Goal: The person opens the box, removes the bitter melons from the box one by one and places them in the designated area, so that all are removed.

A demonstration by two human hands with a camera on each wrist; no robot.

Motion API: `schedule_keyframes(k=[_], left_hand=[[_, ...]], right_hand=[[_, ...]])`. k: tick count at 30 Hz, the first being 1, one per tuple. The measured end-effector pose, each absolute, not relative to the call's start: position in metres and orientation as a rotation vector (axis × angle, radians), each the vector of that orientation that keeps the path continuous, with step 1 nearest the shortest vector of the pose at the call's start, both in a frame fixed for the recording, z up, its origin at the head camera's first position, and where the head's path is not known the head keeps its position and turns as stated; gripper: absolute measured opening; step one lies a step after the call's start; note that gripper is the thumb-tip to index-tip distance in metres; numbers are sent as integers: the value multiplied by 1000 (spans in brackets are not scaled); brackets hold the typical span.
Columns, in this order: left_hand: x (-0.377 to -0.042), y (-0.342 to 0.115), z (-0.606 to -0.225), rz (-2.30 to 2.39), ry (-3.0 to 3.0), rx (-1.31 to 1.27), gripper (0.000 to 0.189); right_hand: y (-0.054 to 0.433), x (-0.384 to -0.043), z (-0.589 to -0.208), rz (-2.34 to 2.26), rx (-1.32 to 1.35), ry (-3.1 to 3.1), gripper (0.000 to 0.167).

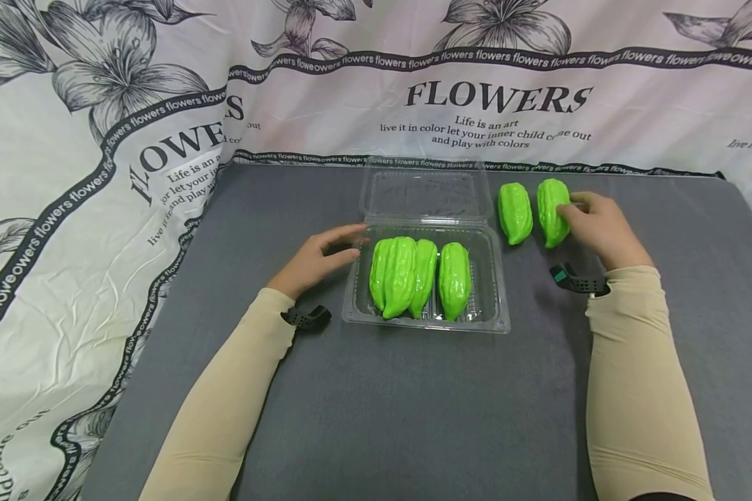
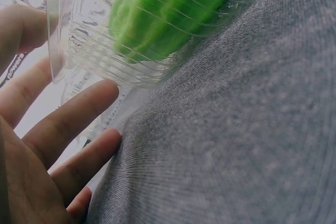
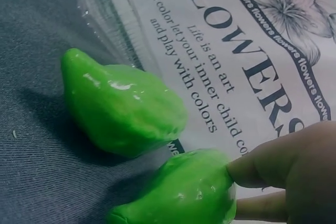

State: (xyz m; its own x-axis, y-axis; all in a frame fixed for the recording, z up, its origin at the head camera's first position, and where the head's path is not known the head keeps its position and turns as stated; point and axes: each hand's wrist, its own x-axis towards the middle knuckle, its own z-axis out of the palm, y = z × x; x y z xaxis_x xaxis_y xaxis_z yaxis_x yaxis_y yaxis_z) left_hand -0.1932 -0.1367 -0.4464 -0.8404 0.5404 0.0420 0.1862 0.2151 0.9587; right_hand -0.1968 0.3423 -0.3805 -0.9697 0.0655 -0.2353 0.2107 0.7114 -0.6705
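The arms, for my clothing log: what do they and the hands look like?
The left sleeve and right sleeve are plain beige, long and close-fitting. The left hand and right hand are ungloved. Each wrist has a black band: left band, right band, the latter with a small green patch.

Plain beige sleeves cover both arms: the left sleeve [image 1: 219, 396] at lower left of the frame, the right sleeve [image 1: 639, 376] at lower right, creased near its cuff. Each wrist wears a black band, the left band [image 1: 307, 318] and the right band [image 1: 579, 280], the latter with a small green patch [image 1: 560, 276]. The left hand [image 1: 319, 259] and right hand [image 1: 601, 226] are bare.
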Motion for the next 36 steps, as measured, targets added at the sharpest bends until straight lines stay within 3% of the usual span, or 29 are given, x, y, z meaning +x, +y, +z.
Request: schedule_keyframes(k=[16, 36], left_hand=[[-194, -137, -445, 1655, 2205, 681, 51], [-194, -137, -446, 1655, 2197, 681, 52]], right_hand=[[339, -199, -387, -1085, 187, 2700, 80], [340, -200, -387, -1030, 125, 2692, 93]])
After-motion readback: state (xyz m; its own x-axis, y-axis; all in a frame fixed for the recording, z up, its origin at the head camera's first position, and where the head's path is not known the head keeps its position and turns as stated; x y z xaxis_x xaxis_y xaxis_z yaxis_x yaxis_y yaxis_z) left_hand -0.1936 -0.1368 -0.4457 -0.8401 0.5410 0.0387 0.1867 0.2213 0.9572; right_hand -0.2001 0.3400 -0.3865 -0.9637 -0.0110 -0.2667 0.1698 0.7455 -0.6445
